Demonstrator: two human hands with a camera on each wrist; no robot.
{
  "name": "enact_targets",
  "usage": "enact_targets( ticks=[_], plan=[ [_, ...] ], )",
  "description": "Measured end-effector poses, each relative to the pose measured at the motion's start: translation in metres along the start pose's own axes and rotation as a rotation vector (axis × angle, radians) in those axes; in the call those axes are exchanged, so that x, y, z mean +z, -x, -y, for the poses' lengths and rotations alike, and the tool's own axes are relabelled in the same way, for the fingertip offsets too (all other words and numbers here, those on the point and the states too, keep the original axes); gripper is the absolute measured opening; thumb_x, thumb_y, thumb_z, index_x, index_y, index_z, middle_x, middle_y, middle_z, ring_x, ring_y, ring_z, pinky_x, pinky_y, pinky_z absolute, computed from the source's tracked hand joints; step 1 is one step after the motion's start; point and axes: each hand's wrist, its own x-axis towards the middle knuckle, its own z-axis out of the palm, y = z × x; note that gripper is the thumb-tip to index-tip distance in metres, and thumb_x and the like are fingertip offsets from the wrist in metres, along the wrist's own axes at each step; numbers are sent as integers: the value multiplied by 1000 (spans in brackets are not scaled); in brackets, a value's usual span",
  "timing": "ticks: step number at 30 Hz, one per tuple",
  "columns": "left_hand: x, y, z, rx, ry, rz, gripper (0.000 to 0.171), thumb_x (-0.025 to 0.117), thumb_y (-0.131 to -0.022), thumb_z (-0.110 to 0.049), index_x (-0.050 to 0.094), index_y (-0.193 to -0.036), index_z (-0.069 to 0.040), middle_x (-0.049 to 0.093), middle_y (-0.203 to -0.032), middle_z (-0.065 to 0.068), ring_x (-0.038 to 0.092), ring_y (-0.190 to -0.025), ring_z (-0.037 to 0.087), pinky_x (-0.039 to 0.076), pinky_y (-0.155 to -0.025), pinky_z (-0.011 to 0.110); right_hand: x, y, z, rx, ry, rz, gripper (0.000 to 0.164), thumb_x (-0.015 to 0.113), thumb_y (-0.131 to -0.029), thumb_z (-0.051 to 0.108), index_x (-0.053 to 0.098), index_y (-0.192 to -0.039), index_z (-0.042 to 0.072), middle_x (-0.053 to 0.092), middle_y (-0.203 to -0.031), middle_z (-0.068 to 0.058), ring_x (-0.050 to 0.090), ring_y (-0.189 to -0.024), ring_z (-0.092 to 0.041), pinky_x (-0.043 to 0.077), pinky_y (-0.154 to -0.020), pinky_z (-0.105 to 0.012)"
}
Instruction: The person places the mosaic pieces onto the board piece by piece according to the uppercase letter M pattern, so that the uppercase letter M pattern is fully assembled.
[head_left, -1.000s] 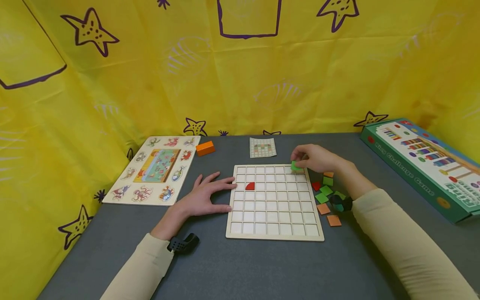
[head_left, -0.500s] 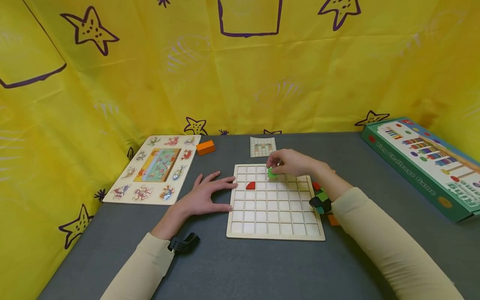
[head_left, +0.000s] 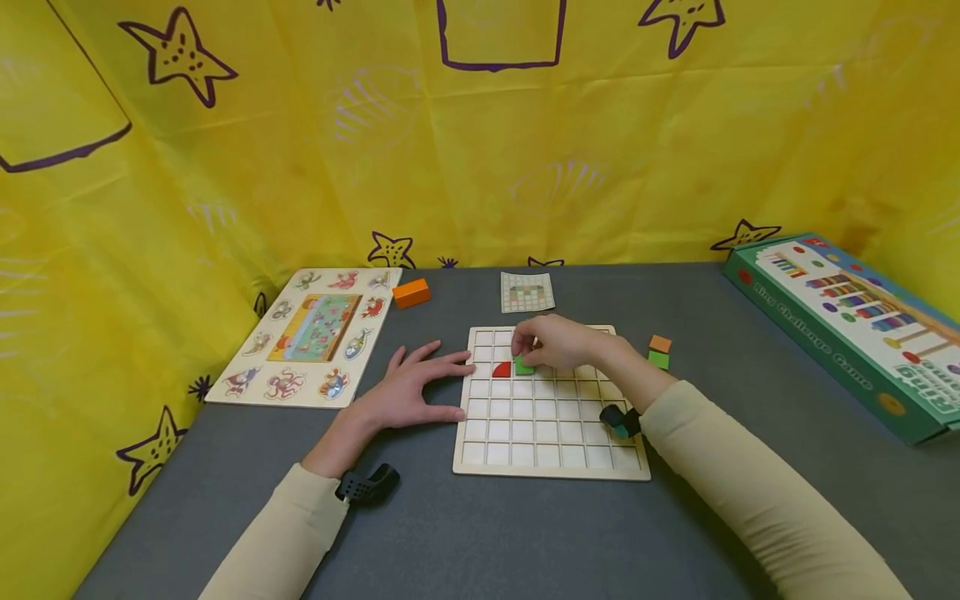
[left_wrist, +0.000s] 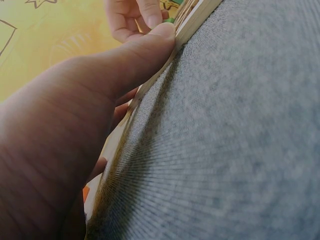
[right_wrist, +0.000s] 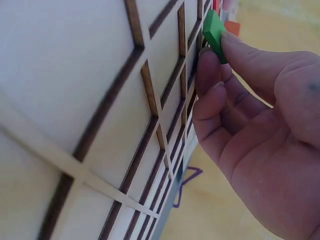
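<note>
In the head view a pale wooden grid board (head_left: 547, 433) lies on the grey table. A red quarter-round tile (head_left: 502, 370) sits in one of its cells, in the second row from the far edge. My right hand (head_left: 561, 343) pinches a small green square tile (head_left: 524, 366) between thumb and fingers, over the cell just right of the red tile. In the right wrist view the green tile (right_wrist: 214, 36) is tilted at the grid. My left hand (head_left: 411, 390) has its fingers spread, fingertips at the board's left edge; the left wrist view shows the thumb along that edge.
A small pattern card (head_left: 527, 292) lies beyond the board. To the left are a sea-animal puzzle board (head_left: 307, 392) and an orange block (head_left: 412, 293). Right of the grid lie an orange tile (head_left: 660, 343) and a green one; my right forearm hides others. A game box (head_left: 825, 333) stands far right.
My right hand has carried the green tile leftward and nearer, from the board's far right corner to beside the red tile. My left hand has stayed at the left edge.
</note>
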Motion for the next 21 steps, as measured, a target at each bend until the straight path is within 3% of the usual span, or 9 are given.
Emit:
enact_targets(
  ticks=[12, 21],
  plan=[
    [2, -1, 4, -3, -4, -1, 69, 75, -85, -59, 58, -146, -29, 38, -159, -11, 15, -151, 36, -5, -110, 70, 3, 5, 8, -10, 54, -6, 9, 71, -96, 11, 68, -102, 6, 64, -90, 0, 58, -83, -16, 49, -80, -34],
    [1, 0, 3, -3, 27, -6, 68, 76, -85, -55, 59, -145, -28, 39, -159, -9, 14, -151, 37, -7, -109, 71, -1, 23, 3, 6, -23, -53, 18, 68, -98, 15, 68, -113, 4, 66, -101, -1, 63, -94, -20, 51, -84, -36]
  ],
)
